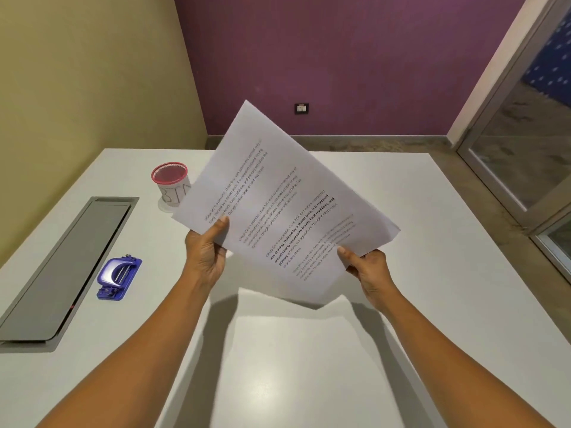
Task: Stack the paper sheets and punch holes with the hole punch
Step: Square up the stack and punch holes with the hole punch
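I hold a stack of white printed paper sheets (278, 193) tilted in the air above the white table (432, 242). My left hand (205, 254) pinches the stack's left lower edge, thumb on top. On the right lower edge my right hand (367, 267) grips the same sheets. A blue hole punch (119, 278) lies on the table to the left, apart from both hands. How many sheets are in the stack is hard to tell.
A red mesh cup (171, 185) marked "BIN" stands at the back left, partly behind the paper. A grey recessed cable flap (68, 267) runs along the table's left side. A glass door (525, 149) is at the right.
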`<state>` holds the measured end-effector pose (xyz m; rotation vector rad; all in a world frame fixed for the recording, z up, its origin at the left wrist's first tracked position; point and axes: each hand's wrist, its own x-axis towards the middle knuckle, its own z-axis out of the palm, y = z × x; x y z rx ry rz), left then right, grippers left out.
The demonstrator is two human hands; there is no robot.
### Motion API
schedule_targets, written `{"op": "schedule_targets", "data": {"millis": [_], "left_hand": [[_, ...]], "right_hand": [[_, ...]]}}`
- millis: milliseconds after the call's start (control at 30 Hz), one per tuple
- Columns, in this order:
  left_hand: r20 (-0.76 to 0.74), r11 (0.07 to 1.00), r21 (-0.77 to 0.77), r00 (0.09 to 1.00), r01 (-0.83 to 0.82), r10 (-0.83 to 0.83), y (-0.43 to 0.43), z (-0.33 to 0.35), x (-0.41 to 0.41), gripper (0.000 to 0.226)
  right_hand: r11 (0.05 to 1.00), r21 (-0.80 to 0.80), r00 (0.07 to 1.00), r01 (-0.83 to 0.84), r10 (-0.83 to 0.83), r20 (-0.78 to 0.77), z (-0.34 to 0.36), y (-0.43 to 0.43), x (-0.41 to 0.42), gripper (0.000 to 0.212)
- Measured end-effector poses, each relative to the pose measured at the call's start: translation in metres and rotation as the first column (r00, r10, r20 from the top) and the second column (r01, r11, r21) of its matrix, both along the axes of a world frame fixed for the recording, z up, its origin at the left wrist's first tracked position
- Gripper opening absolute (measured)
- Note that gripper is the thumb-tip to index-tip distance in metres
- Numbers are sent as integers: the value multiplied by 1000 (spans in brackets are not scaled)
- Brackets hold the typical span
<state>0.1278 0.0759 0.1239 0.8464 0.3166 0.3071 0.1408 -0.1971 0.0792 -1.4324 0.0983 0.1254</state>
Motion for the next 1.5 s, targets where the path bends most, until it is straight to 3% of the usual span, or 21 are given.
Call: {"op": "schedule_targets", "data": {"millis": [100,167,267,400,833,1167,1500], "left_hand": [[-40,998,69,999,5,-2,27,-1,-1,29],[-118,966,249,992,64,-35,43,-4,-4,29],[-218,825,510,964,244,-151,57,-12,-8,29],[-285,689,610,919,392,-270,54,-14,-5,29],[-369,731,549,902,405,-223,36,-44,-14,31],[-278,764,552,938,334,-208,33,-39,-14,26],[-292,754,551,929,357,-227,26,-45,-18,20]], "right_hand": [[999,-44,1000,8,-8,7,0,-18,2,17],[998,-55,999,34,-34,4,1,-29,3,18],[994,-96,999,45,-44,6,4,-36,6,17],[988,-151,999,34,-32,18,8,-32,10,13],[976,-217,999,4,-14,-42,-5,-15,-3,19],[981,-187,998,50,-55,-23,3,-7,1,17],[975,-209,996,68,-77,-34,-2,-10,-4,17]]}}
